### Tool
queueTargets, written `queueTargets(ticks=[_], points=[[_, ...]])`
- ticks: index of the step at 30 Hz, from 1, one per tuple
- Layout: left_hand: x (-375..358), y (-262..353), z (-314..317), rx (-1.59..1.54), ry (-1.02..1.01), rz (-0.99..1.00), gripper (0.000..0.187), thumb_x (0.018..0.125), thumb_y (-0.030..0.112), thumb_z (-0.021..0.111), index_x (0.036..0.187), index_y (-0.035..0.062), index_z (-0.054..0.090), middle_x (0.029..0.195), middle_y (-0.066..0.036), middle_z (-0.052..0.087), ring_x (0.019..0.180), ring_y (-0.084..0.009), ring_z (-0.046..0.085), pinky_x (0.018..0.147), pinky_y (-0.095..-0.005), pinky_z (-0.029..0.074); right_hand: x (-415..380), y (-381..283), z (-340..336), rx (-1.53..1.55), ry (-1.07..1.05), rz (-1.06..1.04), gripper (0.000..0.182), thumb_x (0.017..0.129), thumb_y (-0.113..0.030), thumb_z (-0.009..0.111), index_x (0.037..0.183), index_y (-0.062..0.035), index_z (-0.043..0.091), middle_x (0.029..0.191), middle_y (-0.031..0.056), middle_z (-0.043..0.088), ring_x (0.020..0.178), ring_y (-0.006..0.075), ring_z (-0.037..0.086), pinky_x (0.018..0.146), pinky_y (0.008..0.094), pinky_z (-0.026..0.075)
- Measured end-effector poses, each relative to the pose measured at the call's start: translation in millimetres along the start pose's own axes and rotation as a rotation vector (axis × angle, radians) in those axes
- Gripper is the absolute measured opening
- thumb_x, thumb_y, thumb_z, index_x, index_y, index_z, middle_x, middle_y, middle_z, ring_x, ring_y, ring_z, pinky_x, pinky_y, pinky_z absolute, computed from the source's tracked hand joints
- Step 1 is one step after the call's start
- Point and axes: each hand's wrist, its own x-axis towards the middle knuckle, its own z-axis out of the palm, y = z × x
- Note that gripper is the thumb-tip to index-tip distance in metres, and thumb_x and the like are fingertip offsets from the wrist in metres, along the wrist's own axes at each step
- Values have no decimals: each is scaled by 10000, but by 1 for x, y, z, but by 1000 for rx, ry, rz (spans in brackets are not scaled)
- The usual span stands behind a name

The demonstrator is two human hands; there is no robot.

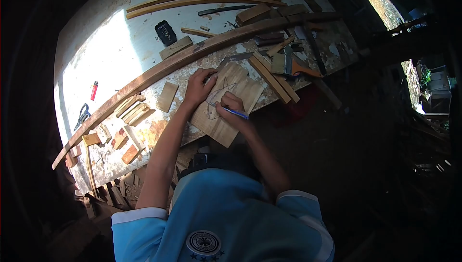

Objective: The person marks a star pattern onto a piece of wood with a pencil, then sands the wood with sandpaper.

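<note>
A flat wooden board [219, 129] lies at the near edge of the workbench, its lower corner jutting past the edge. Dark drawn lines [226, 88] run across its middle. My right hand [232, 107] is closed around a blue pen [237, 114], its tip hidden by the fingers. Resting on the board's upper left edge is my left hand [199, 87], its fingers bent over the wood with the thumb apart. A small wooden block [167, 97] lies to the left of that hand.
A long curved wooden strip [144, 80] crosses the workbench [106, 36]. Right of the board are two wooden strips [274, 79] and a paintbrush [301, 68]. Scissors [83, 115], a red lighter [94, 90], a black tray [165, 33] and several wood offcuts [132, 109] lie leftward.
</note>
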Motion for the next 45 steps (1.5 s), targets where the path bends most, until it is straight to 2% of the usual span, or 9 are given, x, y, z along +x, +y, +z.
queueTargets(ticks=[2,10,25,28,31,34,40,43,45], points=[[1,-1,1,7,22,8,219,847,205,619,1009,64,665,880,-146,622,836,-302,619,734,-364,483,1,-3,-1,12,-33,-18,226,770,-29,614,642,14,433,644,113,410,572,259,470,540,380,370],[1,3,-1,-5,16,-11,228,844,216,625,1006,62,670,884,-147,626,832,-302,617,729,-364,482,1,0,1,-36,70,16,222,758,-6,620,639,8,434,635,109,404,563,253,459,532,377,367],[1,4,0,3,32,-1,219,840,214,632,992,63,677,884,-144,634,822,-300,622,722,-356,489,1,-1,3,-45,74,17,220,752,-7,633,646,8,440,647,107,413,554,249,460,528,372,373],[0,3,0,2,35,1,219,841,215,631,993,63,677,886,-144,635,825,-299,622,718,-356,490,0,0,1,-5,4,-13,221,755,-8,631,647,6,439,650,107,414,553,248,458,528,370,370],[1,5,-1,-11,23,-23,221,842,218,630,994,65,678,887,-144,635,831,-302,621,729,-362,488,2,-2,3,-21,129,37,235,755,8,640,631,13,440,635,89,418,537,184,433,510,327,352],[0,4,-1,-12,24,-22,226,842,223,628,999,67,677,887,-145,634,832,-302,619,738,-366,484,-1,1,3,-31,57,-42,235,760,8,635,631,14,438,637,87,416,540,181,430,512,327,350],[0,2,-1,5,15,-24,231,842,226,628,1007,70,673,875,-140,628,839,-300,617,751,-371,480,1,-1,4,-40,149,-10,234,766,2,627,633,18,435,641,89,422,540,189,434,514,330,354],[0,1,0,14,10,-13,230,845,217,626,1014,66,669,872,-142,624,830,-292,616,742,-363,478,1,0,1,-22,39,4,218,756,1,629,648,11,440,655,124,429,565,256,477,527,381,376],[0,3,-1,38,7,3,229,853,199,620,1029,59,662,881,-149,619,806,-272,613,711,-343,475,3,1,2,-62,177,45,216,756,2,627,645,11,441,655,125,428,564,262,474,529,381,376]])
